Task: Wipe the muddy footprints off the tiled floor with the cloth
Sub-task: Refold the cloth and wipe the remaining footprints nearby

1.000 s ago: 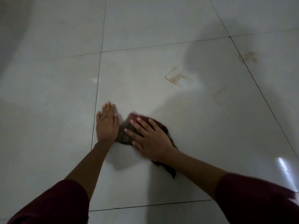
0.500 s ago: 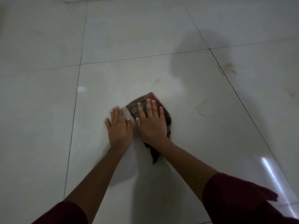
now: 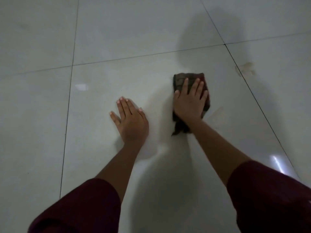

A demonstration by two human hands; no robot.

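On the large floor tile (image 3: 101, 140), the right hand (image 3: 189, 102) presses flat, fingers spread, on a folded dark cloth (image 3: 180, 79), long axis pointing away. Just beyond the tile's right grout line sits a muddy footprint (image 3: 245, 68). Left hand (image 3: 131, 120) rests flat, released, nearby.

**No readable text**

No words, labels, brand marks, numbers or signs are showing anywhere in the head view. The tiled floor (image 3: 151, 39) is showing only plain glossy tiles and grout lines. The cloth (image 3: 183, 79) is showing a dark pattern with no lettering, and the sleeves (image 3: 80, 209) are showing no print.
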